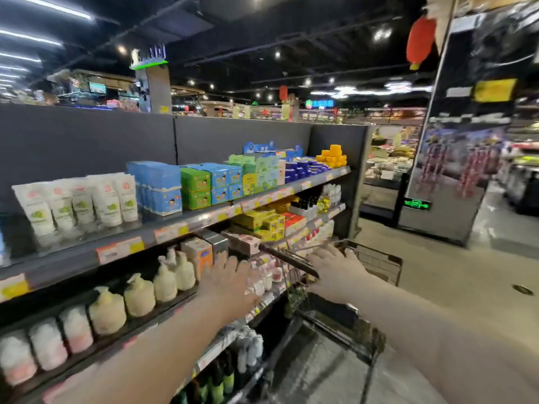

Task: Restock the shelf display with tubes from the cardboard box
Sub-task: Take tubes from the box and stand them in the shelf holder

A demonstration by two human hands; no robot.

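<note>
White tubes with green labels (pixel 76 203) stand upside down in a row at the left end of the top shelf (pixel 175 228). No cardboard box shows. My left hand (pixel 230 279) reaches forward in front of the second shelf with its fingers spread and nothing in it. My right hand (pixel 335 272) stretches out over the right end of the dark handle bar (pixel 287 259) of a black wire shopping cart (pixel 372 262), fingers apart. The picture is blurred, so I cannot tell whether the palm touches the bar.
Blue, green and yellow boxes (pixel 210 183) fill the top shelf to the right of the tubes. Cream and pink pump bottles (pixel 122 304) line the lower shelf. The cart stands close against the shelf end. An open tiled aisle (pixel 455 290) lies to the right, with a dark pillar (pixel 455 158) beyond.
</note>
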